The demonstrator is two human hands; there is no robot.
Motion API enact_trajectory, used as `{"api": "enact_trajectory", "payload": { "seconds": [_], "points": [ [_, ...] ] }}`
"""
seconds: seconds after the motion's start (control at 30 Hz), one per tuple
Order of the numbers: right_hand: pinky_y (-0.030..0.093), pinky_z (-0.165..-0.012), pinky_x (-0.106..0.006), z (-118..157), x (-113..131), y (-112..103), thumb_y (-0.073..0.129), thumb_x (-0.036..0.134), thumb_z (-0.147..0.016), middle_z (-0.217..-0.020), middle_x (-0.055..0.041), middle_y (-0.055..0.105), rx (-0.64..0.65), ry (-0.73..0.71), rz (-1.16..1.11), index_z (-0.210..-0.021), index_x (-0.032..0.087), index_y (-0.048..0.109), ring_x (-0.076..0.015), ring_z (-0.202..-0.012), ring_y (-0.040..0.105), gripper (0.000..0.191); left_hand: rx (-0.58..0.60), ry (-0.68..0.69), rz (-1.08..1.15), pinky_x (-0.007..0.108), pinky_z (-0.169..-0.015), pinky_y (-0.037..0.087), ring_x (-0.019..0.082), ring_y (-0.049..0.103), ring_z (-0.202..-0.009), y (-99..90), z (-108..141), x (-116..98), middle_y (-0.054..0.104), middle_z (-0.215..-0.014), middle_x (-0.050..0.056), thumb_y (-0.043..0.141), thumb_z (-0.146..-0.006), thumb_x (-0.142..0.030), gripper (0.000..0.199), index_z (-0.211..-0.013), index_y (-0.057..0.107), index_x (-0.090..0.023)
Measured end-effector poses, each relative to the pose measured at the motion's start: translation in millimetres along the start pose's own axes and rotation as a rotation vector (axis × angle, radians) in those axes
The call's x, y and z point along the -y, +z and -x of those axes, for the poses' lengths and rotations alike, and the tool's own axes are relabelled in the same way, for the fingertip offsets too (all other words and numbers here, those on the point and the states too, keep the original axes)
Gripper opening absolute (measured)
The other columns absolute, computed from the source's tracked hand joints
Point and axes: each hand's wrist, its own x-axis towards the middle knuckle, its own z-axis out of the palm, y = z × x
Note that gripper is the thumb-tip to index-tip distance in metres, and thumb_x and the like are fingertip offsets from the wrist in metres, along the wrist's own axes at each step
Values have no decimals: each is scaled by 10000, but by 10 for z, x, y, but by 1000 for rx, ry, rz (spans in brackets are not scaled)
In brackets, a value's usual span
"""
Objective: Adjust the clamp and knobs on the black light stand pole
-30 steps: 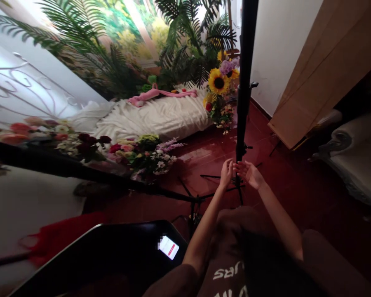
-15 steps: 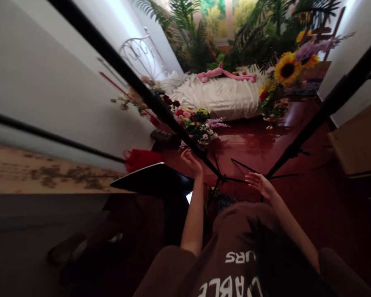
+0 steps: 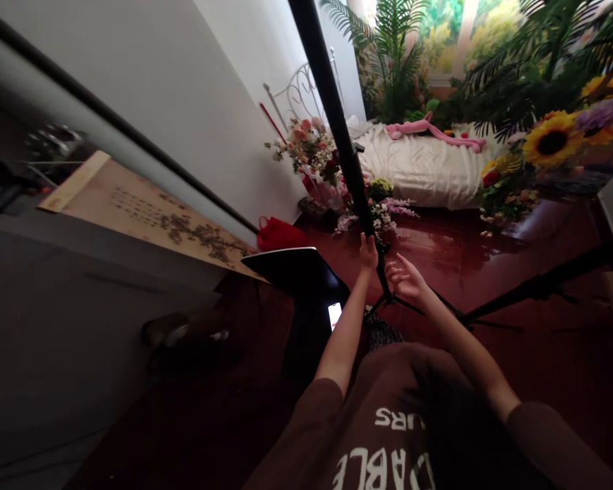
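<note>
My left hand (image 3: 368, 252) is raised with nothing in it, right beside a black light-stand pole (image 3: 337, 122). I cannot tell whether it touches the pole. My right hand (image 3: 406, 280) hangs open in the air, palm turned up and fingers apart, just right of the stand's tripod legs (image 3: 388, 298). Below my left forearm, a lit phone (image 3: 334, 315) rests against a black panel (image 3: 296, 269).
A white bed (image 3: 423, 170) with a pink plush toy (image 3: 434, 134) stands beyond, among sunflowers (image 3: 552, 141) and bouquets (image 3: 306, 153). A red bag (image 3: 278, 235) sits on the glossy red floor (image 3: 439, 252). A second black stand (image 3: 546, 286) crosses at right. A long scroll (image 3: 153, 221) lies at left.
The whole view has swung, and the room now appears turned. My hands have come closer together than half a second ago, and my left hand is back beside the pole.
</note>
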Motion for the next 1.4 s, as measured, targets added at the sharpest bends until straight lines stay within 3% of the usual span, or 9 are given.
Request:
{"api": "enact_trajectory", "payload": {
  "seconds": [0.23,0.43,0.67,0.8,0.9,1.0,1.13,1.27,1.4],
  "points": [
    [379,-361,-77,-476,211,-5,454,367,-952,-501,75,481,84,30,-107,-734,183,496,-28,-366,393,288,-5,-47,-11,336,-838,499,188,651,-931,-45,-17,-72,691,-991,113,475,-900,-548,472,-1094,613,-140],
    [353,-327,-103,-555,330,-48,501,270,-909,-475,73,486,129,118,-168,-619,208,413,-28,-343,387,309,-9,-81,-8,271,-728,467,175,654,-832,-28,-6,-39,702,-925,123,458,-888,-583,508,-1120,604,-155],
    [400,-351,-117,-580,290,-40,449,233,-909,-522,50,554,165,125,-421,-656,201,451,-36,-372,461,255,-36,-106,-7,255,-640,437,162,635,-742,23,-42,-36,699,-866,110,441,-882,-609,544,-1128,601,-150],
    [408,-354,-117,-609,309,-42,452,204,-898,-550,54,574,162,110,-394,-699,192,474,-32,-377,469,201,-75,-118,-23,252,-615,424,158,618,-692,24,-25,-13,693,-824,91,425,-880,-627,579,-1165,591,-151],
    [332,-308,-94,-661,299,-12,470,155,-877,-464,97,486,15,-15,-163,-664,197,444,-16,-308,378,218,-100,-115,-27,247,-584,398,148,592,-633,35,-16,37,679,-804,78,403,-877,-647,599,-1180,586,-164],
    [241,-279,-95,-676,249,25,533,144,-821,-433,124,409,-217,-214,303,-636,206,416,-8,-282,287,228,-109,-92,-17,237,-536,361,133,544,-555,48,-21,106,661,-766,57,398,-868,-665,597,-1173,587,-187],
    [278,-327,-104,-567,247,35,663,128,-668,-454,134,403,-408,-511,853,-618,222,376,-24,-348,372,306,-108,-42,-10,235,-538,370,135,539,-557,56,-25,184,638,-726,38,404,-867,-662,578,-1157,593,-199],
    [378,-389,-161,-412,420,122,696,179,-628,-514,93,478,-453,-609,1452,-623,226,449,-74,-436,484,252,-109,-17,-28,234,-558,379,137,545,-584,62,-19,228,621,-723,26,407,-871,-652,567,-1176,574,-204],
    [528,-586,-241,-345,631,590,775,321,-638,-767,-7,635,-392,-855,1643,-948,209,590,-135,-648,597,378,-115,-11,-43,246,-581,393,152,580,-634,65,-17,242,650,-790,54,406,-872,-653,582,-1182,576,-191]
  ]
}}
